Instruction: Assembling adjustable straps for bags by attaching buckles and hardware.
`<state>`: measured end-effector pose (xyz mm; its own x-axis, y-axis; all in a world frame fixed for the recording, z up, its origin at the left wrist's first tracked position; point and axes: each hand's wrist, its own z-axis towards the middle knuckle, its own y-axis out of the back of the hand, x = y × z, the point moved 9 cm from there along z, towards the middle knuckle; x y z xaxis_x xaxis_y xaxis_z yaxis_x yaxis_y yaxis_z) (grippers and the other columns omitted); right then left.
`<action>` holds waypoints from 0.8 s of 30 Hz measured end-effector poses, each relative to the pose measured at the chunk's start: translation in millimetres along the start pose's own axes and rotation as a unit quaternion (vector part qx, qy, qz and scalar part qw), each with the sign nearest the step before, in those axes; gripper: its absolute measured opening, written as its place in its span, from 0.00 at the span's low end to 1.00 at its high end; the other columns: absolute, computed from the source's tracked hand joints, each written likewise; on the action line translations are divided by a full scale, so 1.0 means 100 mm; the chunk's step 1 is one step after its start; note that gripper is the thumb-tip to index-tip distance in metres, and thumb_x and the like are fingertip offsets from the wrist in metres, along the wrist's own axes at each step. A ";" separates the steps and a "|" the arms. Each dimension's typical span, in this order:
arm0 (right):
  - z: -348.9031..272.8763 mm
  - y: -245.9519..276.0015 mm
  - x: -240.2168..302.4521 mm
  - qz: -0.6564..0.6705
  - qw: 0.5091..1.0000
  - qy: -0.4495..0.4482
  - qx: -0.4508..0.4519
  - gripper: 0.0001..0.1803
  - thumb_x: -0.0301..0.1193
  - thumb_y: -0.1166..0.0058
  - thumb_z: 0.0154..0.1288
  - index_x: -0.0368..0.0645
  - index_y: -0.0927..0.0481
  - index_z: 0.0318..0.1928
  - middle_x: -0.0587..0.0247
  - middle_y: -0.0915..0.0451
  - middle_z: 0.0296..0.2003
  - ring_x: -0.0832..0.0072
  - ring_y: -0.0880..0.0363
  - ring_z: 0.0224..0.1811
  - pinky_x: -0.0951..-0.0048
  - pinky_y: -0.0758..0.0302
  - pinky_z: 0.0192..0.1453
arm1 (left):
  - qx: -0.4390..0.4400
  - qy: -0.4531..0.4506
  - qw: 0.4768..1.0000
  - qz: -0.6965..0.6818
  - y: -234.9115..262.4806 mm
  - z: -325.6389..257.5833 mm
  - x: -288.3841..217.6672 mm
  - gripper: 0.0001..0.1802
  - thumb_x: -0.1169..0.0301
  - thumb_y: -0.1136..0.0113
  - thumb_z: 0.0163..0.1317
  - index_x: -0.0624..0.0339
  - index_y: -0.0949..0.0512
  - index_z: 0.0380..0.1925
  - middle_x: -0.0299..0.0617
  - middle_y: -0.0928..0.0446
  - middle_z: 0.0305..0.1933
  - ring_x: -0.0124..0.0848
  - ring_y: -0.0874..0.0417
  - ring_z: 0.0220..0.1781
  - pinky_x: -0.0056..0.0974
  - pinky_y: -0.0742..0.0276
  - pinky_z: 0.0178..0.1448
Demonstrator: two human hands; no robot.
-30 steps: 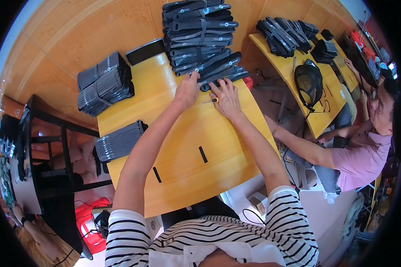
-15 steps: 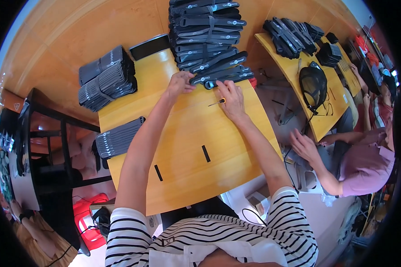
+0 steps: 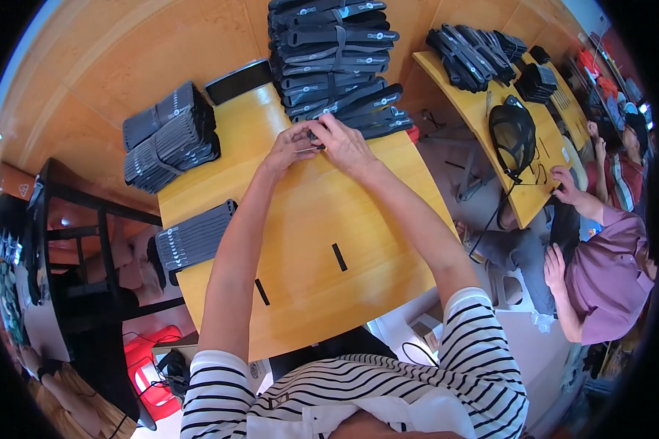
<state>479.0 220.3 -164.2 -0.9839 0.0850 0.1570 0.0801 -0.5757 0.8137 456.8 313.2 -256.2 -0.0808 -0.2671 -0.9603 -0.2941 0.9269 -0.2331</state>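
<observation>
My left hand (image 3: 282,152) and my right hand (image 3: 345,148) meet at the far side of the yellow table (image 3: 311,241). Their fingers are closed round a small dark piece, mostly hidden between them. A thin screwdriver blade (image 3: 309,150) shows at the fingertips of my right hand, its handle covered by that hand. Right behind the hands lie loose dark straps (image 3: 377,124) with pale prints, at the foot of a tall pile of bundled dark straps (image 3: 333,62).
More bundled straps (image 3: 170,139) stand at the far left, beside a black flat device (image 3: 238,82). A flat row of straps (image 3: 196,235) lies at the left edge. Two short black strips (image 3: 339,257) lie on the table. To the right, a co-worker (image 3: 608,278) sits by another table.
My right hand has moved left with the screwdriver and met my left hand. My hands were apart at the loose straps. The co-worker's arm has drawn back from near my table.
</observation>
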 end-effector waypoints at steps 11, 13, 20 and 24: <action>0.07 0.17 -0.05 0.144 0.985 -0.093 -0.036 0.21 0.19 0.42 0.45 0.41 0.29 0.43 0.56 0.34 0.42 0.53 0.27 0.42 0.59 0.26 0.42 | -0.094 -0.254 0.955 0.120 -0.15 0.11 -0.13 0.32 0.86 0.46 0.44 0.57 0.32 0.54 0.38 0.38 0.51 0.33 0.29 0.50 0.32 0.29 0.52; 0.02 0.15 -0.08 0.160 0.982 -0.092 -0.030 0.20 0.19 0.43 0.48 0.42 0.29 0.44 0.55 0.34 0.42 0.52 0.28 0.42 0.60 0.27 0.42 | -0.082 -0.212 0.971 0.076 -0.14 0.12 -0.05 0.30 0.86 0.48 0.45 0.57 0.31 0.53 0.38 0.38 0.49 0.33 0.29 0.50 0.31 0.29 0.51; 0.00 0.13 -0.13 0.189 0.978 -0.082 -0.028 0.19 0.18 0.46 0.50 0.42 0.31 0.44 0.54 0.36 0.42 0.50 0.29 0.42 0.59 0.29 0.42 | -0.107 -0.168 0.977 0.075 -0.19 0.09 0.01 0.26 0.86 0.56 0.51 0.57 0.30 0.52 0.36 0.33 0.50 0.29 0.29 0.51 0.30 0.28 0.49; -0.04 0.12 -0.11 0.176 0.981 -0.078 -0.026 0.20 0.16 0.43 0.45 0.40 0.31 0.42 0.54 0.35 0.42 0.51 0.29 0.43 0.58 0.28 0.42 | -0.118 -0.278 0.934 0.189 -0.22 0.04 -0.11 0.24 0.87 0.54 0.50 0.58 0.28 0.49 0.37 0.33 0.47 0.29 0.28 0.48 0.29 0.27 0.47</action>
<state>490.1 208.8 -158.4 -0.8604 -0.0056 0.5096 0.3981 -0.6317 0.6652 468.3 297.0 -241.2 0.2664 0.3078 -0.9134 -0.5525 0.8253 0.1169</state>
